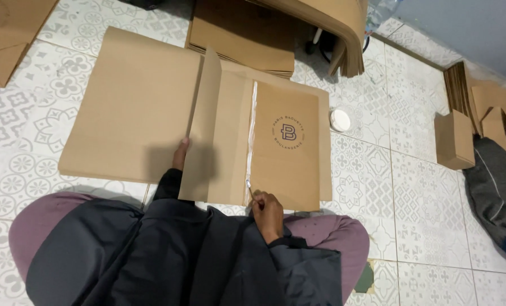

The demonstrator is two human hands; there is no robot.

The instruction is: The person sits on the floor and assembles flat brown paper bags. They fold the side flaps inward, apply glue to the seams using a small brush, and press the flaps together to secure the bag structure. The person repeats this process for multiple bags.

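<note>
Two hands on brown paper sheet [230, 141] flat on patterned floor tiles [377, 170]. Left hand [180, 154] lifts side flap upright, fingers hidden behind it, clearing glue line [251, 136]. Right hand [268, 212] pinched shut on small applicator at seam's near end. Stacked sheets [247, 34] beyond; white lid [340, 120] nearby.

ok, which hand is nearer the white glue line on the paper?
Right. The right hand is at the near end of the white glue line, fingers on a small tool there. The left hand is off to the left, behind the raised paper flap.
</note>
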